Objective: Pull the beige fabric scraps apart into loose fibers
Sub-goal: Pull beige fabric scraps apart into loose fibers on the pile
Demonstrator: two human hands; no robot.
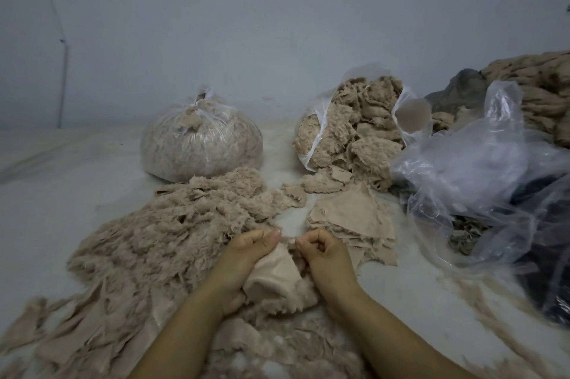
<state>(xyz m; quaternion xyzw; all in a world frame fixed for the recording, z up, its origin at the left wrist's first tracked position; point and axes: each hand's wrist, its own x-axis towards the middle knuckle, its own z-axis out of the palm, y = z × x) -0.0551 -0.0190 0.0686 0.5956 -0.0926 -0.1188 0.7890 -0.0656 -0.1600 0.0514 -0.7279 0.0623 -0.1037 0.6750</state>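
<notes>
Head view | left hand and right hand pinch beige scrap | long axis slants up-right

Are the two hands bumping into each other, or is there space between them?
Apart. The head view shows the left hand and right hand with a strip of pale floor showing between their knuckles; both grip the same beige scrap.

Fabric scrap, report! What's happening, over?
Left hand and right hand both gripping beige scrap. Scrap still mostly whole. Nothing in the way.
</notes>
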